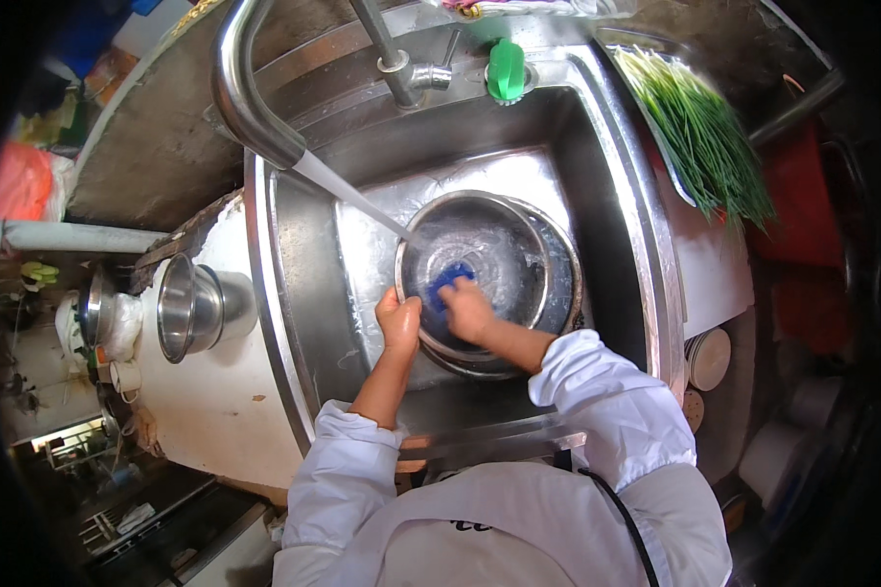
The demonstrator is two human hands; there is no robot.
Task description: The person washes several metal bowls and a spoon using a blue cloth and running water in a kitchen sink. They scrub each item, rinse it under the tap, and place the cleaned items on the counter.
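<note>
In the stainless steel sink (609, 220), my left hand (399, 320) grips the near left rim of a round metal bowl (510, 242). My right hand (468, 312) presses a blue scrubbing cloth or pad (449, 282) against the bowl's inside. Water (356, 197) runs from the curved metal faucet (253, 110) into the bowl at its left side. Beneath the bowl, and partly hidden by it, lies another round metal vessel (567, 271).
Steel pots (198, 308) stand on the white counter (213, 411) at left. A green-handled brush (506, 71) sits at the sink's back rim beside a tap lever (451, 48). Green onions (694, 139) fill a tray at right, above stacked round plates or lids (710, 359).
</note>
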